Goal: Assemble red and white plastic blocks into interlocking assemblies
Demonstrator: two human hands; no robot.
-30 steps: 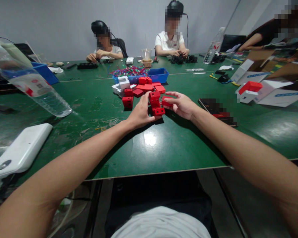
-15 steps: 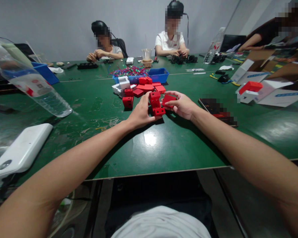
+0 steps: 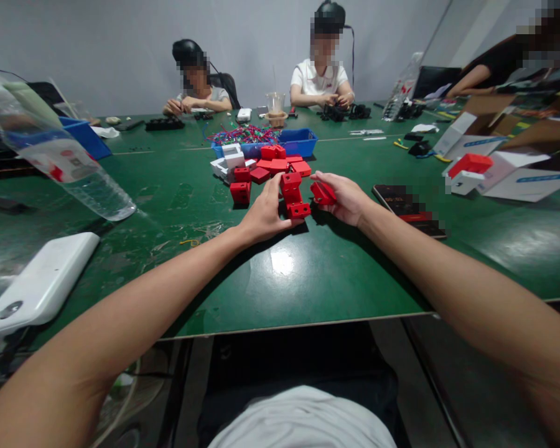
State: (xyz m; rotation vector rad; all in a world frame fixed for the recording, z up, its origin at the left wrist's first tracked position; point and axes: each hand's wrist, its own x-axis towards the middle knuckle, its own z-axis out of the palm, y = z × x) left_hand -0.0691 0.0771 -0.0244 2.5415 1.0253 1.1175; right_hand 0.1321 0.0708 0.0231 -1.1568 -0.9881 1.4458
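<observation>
My left hand point(image 3: 264, 214) is closed round the left side of a red bracket-shaped piece point(image 3: 292, 196) with small holes at its top and foot; thumb and fingers press on it near the table surface. Just to its right, my right hand point(image 3: 348, 198) grips a smaller red block point(image 3: 323, 193), tilted, its far part hidden by the palm. A narrow gap separates the two red pieces. Behind the hands lies a heap of red blocks point(image 3: 273, 165), with several white blocks point(image 3: 233, 155) on its left. One red block point(image 3: 240, 193) sits apart, left of my left hand.
A blue tray point(image 3: 298, 142) with coloured wires stands behind the heap. A phone point(image 3: 408, 208) lies right of my right hand. At left are a tilted water bottle point(image 3: 81, 165) and a white device point(image 3: 42, 280). White boxes point(image 3: 518, 174) stand at right. Two people sit opposite.
The red block in my right hand has turned, and the fingers have shifted round it. That hand has moved slightly right, away from the bracket-shaped piece. My left hand has stayed still.
</observation>
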